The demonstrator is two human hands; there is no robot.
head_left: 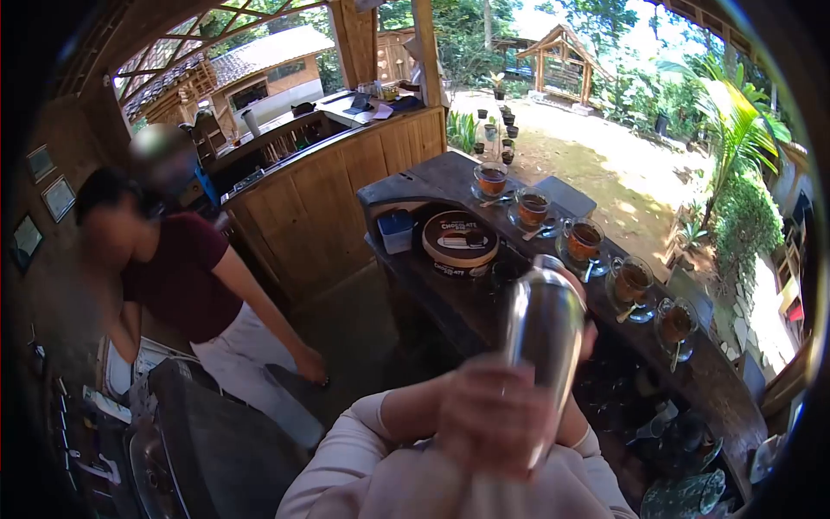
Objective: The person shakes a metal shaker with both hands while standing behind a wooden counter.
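A shiny metal shaker (pixel 546 324) is held up in front of my chest, tilted slightly and blurred by motion. My left hand (pixel 494 411) wraps round its lower part. Behind it, my right hand (pixel 581 307) grips the upper part near the top, mostly hidden by the metal. Beyond the shaker, several glass cups of brown drink stand on saucers with spoons along the wooden counter (pixel 718 381); one cup (pixel 583 240) is just past the shaker's top.
A round chocolate tin (pixel 460 240) and a blue container (pixel 396 232) stand on the lower shelf. At left is a person in a dark red shirt (pixel 186 268). Glassware (pixel 683 437) lies at lower right. Another wooden counter (pixel 346 169) is behind.
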